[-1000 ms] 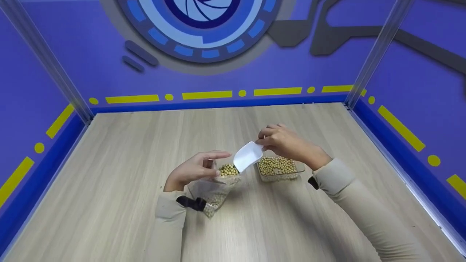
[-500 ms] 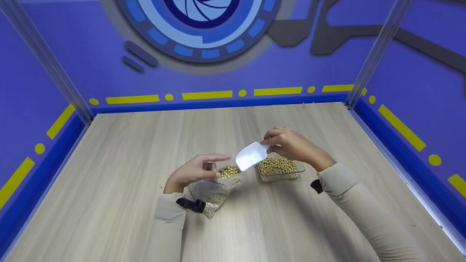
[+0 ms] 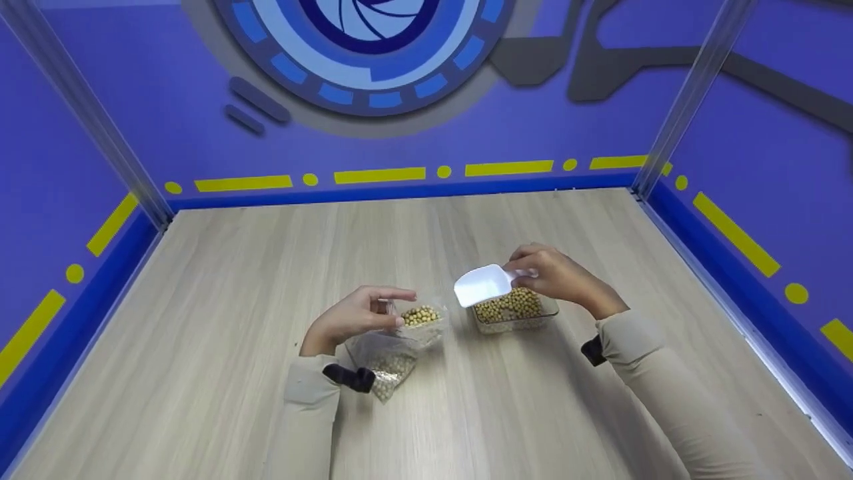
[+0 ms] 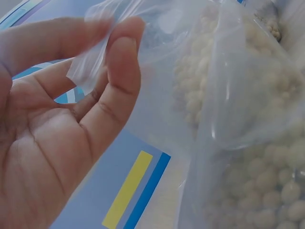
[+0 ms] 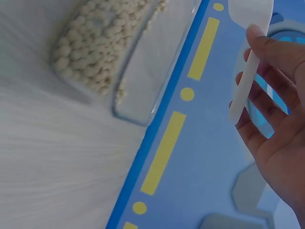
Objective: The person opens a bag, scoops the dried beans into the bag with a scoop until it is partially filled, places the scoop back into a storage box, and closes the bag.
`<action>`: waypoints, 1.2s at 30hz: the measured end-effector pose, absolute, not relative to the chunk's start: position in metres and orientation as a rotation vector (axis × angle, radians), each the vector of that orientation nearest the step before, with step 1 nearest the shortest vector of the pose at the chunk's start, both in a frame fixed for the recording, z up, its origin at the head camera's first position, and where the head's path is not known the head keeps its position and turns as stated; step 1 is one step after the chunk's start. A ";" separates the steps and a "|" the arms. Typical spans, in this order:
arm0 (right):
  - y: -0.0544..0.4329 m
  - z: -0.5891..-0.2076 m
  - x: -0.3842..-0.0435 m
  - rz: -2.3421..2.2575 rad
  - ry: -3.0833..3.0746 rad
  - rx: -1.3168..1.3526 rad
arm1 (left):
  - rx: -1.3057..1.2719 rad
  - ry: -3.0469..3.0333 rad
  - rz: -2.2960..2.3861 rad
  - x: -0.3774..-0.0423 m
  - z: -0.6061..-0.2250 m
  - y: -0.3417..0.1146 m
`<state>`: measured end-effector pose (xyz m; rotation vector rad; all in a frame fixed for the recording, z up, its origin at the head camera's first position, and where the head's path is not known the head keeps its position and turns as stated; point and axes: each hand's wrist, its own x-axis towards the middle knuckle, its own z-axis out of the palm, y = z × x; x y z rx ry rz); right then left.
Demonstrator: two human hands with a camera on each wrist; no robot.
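My left hand point(image 3: 353, 317) pinches the edge of a clear plastic bag point(image 4: 224, 105) between thumb and fingers, keeping its mouth apart. Soybeans point(image 3: 421, 316) show in the bag's opening and through its lower part. A white plastic scoop point(image 3: 482, 285) is held by its handle in my right hand point(image 3: 556, 275), its bowl pointing left with no beans showing in it. That bowl overlaps the near-left corner of a clear box point(image 3: 516, 327) in the head view. More soybeans point(image 5: 97, 47) lie in the box. In the right wrist view the thumb presses the handle against the fingers point(image 5: 271, 90).
The wood-grain table point(image 3: 253, 267) carries the bag and the box side by side. A blue-purple back wall point(image 3: 400, 150) with yellow dashes closes off the far side, and side walls stand at left and right.
My right hand has carried the scoop rightward and slightly nearer, from over the bag's mouth to the box, levelling its bowl. My left hand has barely moved.
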<state>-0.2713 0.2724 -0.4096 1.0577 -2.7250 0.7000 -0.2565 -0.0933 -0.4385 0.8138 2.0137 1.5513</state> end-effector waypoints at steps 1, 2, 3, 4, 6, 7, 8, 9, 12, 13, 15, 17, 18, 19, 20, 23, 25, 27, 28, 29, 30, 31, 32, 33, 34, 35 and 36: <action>0.275 -0.412 -0.272 0.702 -2.737 1.041 | 0.814 2.018 1.548 -0.256 -0.439 -0.093; 0.277 -0.415 -0.272 0.701 -2.748 1.031 | 0.814 2.019 1.546 -0.256 -0.439 -0.093; 0.280 -0.418 -0.272 0.694 -2.761 1.018 | 0.815 2.024 1.544 -0.256 -0.439 -0.093; 0.282 -0.421 -0.272 0.686 -2.770 1.008 | 0.819 2.028 1.543 -0.256 -0.440 -0.093; 0.286 -0.426 -0.273 0.673 -2.789 0.989 | 0.827 2.038 1.538 -0.256 -0.440 -0.093; 0.288 -0.428 -0.273 0.668 -2.799 0.980 | 0.832 2.039 1.538 -0.256 -0.440 -0.093; 0.290 -0.431 -0.274 0.663 -2.807 0.974 | 0.835 2.037 1.540 -0.256 -0.440 -0.093; 0.291 -0.433 -0.274 0.660 -2.815 0.964 | 0.836 2.038 1.541 -0.256 -0.441 -0.093; 0.294 -0.437 -0.275 0.670 -2.840 0.933 | 0.818 2.016 1.551 -0.256 -0.442 -0.094; 0.295 -0.438 -0.275 0.673 -2.849 0.920 | 0.807 2.005 1.555 -0.256 -0.442 -0.094; 0.296 -0.440 -0.275 0.674 -2.869 0.888 | 0.799 1.985 1.556 -0.256 -0.443 -0.095; 0.297 -0.441 -0.275 0.667 -2.889 0.858 | 0.796 1.966 1.554 -0.256 -0.444 -0.096; 0.297 -0.442 -0.275 0.659 -2.897 0.847 | 0.798 1.956 1.555 -0.256 -0.444 -0.097; 0.297 -0.443 -0.275 0.650 -2.906 0.835 | 0.804 1.953 1.552 -0.256 -0.444 -0.097; 0.297 -0.444 -0.274 0.643 -2.911 0.829 | 0.810 1.952 1.550 -0.256 -0.444 -0.098; 0.296 -0.445 -0.274 0.622 -2.903 0.854 | 0.829 1.971 1.537 -0.256 -0.444 -0.099; 0.296 -0.447 -0.273 0.609 -2.890 0.886 | 0.839 2.003 1.524 -0.257 -0.444 -0.100; 0.296 -0.448 -0.273 0.602 -2.879 0.915 | 0.847 2.041 1.511 -0.258 -0.445 -0.100; 0.296 -0.448 -0.272 0.596 -2.878 0.920 | 0.843 2.061 1.505 -0.259 -0.445 -0.100; 0.296 -0.448 -0.272 0.586 -2.879 0.921 | 0.841 2.078 1.502 -0.259 -0.446 -0.100; 0.295 -0.448 -0.271 0.576 -2.886 0.910 | 0.845 2.095 1.503 -0.260 -0.446 -0.099; 0.295 -0.447 -0.270 0.564 -2.894 0.896 | 0.850 2.113 1.504 -0.260 -0.446 -0.099; 0.294 -0.446 -0.269 0.551 -2.904 0.876 | 0.853 2.130 1.505 -0.260 -0.447 -0.099; 0.293 -0.445 -0.268 0.537 -2.911 0.859 | 0.857 2.150 1.506 -0.260 -0.447 -0.098; 0.291 -0.443 -0.266 0.528 -2.916 0.839 | 0.859 2.170 1.507 -0.260 -0.447 -0.098; 0.288 -0.442 -0.265 0.523 -2.917 0.821 | 0.865 2.186 1.513 -0.259 -0.447 -0.098; 0.286 -0.440 -0.263 0.527 -2.915 0.809 | 0.869 2.200 1.519 -0.259 -0.447 -0.098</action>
